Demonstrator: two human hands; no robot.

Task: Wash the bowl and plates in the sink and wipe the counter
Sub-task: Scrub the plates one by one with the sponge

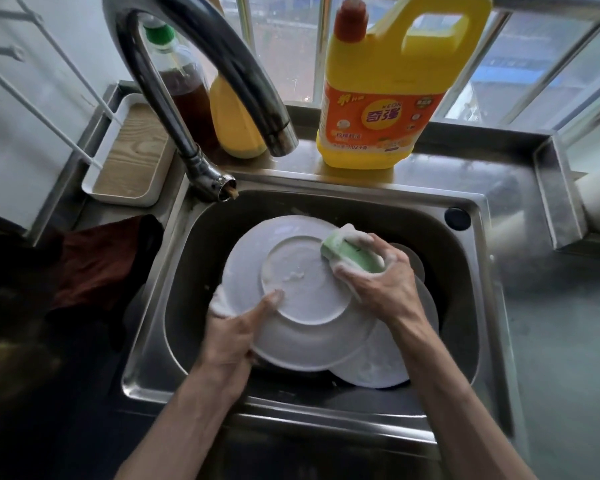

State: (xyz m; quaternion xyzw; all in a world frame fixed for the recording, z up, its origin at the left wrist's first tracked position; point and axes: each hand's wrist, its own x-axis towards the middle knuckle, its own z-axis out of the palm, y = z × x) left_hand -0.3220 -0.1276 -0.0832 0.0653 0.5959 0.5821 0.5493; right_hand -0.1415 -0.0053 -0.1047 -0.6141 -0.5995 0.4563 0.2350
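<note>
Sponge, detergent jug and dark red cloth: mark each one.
sponge [349, 251], head view, green top face.
detergent jug [381, 114], head view, orange label.
dark red cloth [97, 268], head view, middle of its folds.

top plate [302, 289]: white, upside down, foot ring up, sudsy, tilted over sink [461, 268] | second plate [378, 362]: white, soapy, under it lower right, in basin | sponge [347, 252]: green, foamy, on top plate's upper-right edge | counter [551, 341]: grey steel, right of sink

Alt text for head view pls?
Over a steel sink, the left hand grips an upturned white plate while the right hand holds a soapy green sponge on its base. A second plate lies beneath; a yellow jug stands behind.
</note>
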